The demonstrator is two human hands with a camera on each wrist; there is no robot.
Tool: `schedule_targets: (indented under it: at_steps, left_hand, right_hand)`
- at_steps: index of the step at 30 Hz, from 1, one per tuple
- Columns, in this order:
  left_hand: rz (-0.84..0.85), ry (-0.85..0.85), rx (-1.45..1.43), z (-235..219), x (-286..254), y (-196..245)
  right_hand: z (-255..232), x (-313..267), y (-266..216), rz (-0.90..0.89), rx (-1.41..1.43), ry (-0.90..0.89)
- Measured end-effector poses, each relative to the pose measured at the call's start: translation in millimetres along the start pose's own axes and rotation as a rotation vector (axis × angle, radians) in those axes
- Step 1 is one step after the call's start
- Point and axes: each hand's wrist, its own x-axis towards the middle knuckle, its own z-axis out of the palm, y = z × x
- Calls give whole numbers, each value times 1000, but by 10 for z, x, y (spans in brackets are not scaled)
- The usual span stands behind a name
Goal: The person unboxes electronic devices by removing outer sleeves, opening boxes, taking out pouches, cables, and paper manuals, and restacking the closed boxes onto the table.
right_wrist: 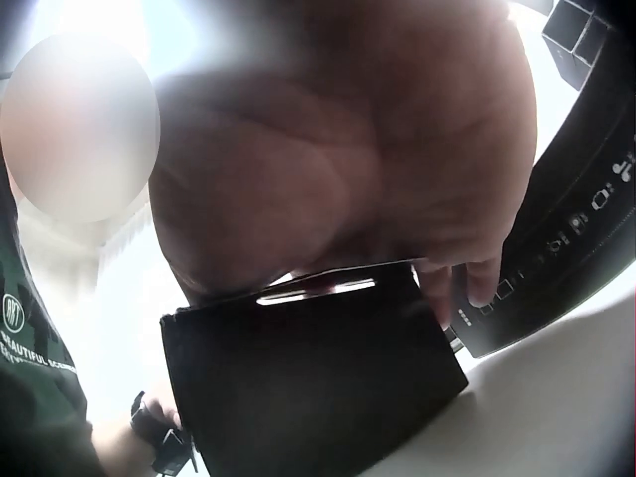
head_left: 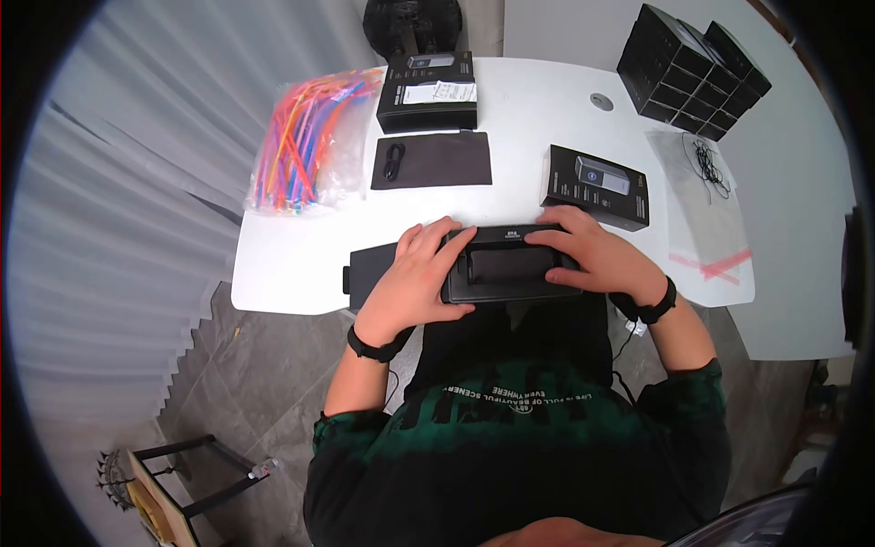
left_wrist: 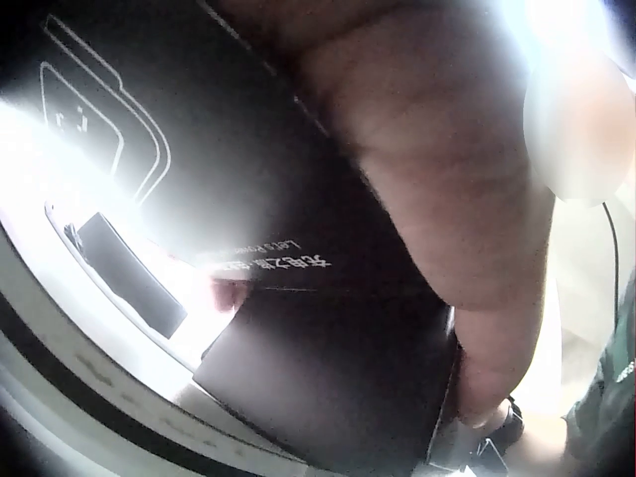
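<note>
A black open box [head_left: 510, 291] lies at the table's near edge in the head view, with a dark insert inside. My left hand [head_left: 417, 278] grips its left end, fingers on the far rim and thumb at the near side. On the right end, my right hand [head_left: 602, 258] has its fingers at the far rim and its thumb over the inside. A black flap [head_left: 369, 272] extends left beneath my left hand. The left wrist view shows the flap's printed surface [left_wrist: 229, 169]; the right wrist view shows the box's dark end [right_wrist: 313, 378] below the palm.
A black product box [head_left: 597, 187] stands just beyond my right hand. Farther back are a dark pouch [head_left: 447, 159] with a coiled cable, another box [head_left: 427, 114], a bag of colourful strips [head_left: 305, 146], stacked boxes [head_left: 684, 77] and a plastic bag [head_left: 706, 219] with black wire.
</note>
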Motion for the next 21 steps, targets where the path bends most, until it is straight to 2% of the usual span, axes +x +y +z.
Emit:
schedule_targets:
  at_steps: [1,5,7,11,14,16,20,21]
  left_hand:
    - [3,7,-49,20,38,-14]
    - [-19,-3,-76,105,156,15]
    - [-17,-6,-65,126,194,22]
    - [-34,-18,-78,144,208,13]
    - [-39,-9,-103,165,202,11]
    - [-41,4,-115,166,202,12]
    - [-46,-1,-112,149,205,11]
    - [-43,-8,-107,152,203,16]
  right_hand:
    - [-7,4,35,-71,-16,12]
    - [-1,55,90,-39,-131,4]
    - [-1,90,75,56,-168,-88]
    - [-14,249,-47,132,-293,-199]
    - [63,277,27,56,-376,-205]
    - [80,261,74,-32,-389,-136]
    - [55,262,161,-56,-336,-136]
    - [44,289,162,-41,-328,-183]
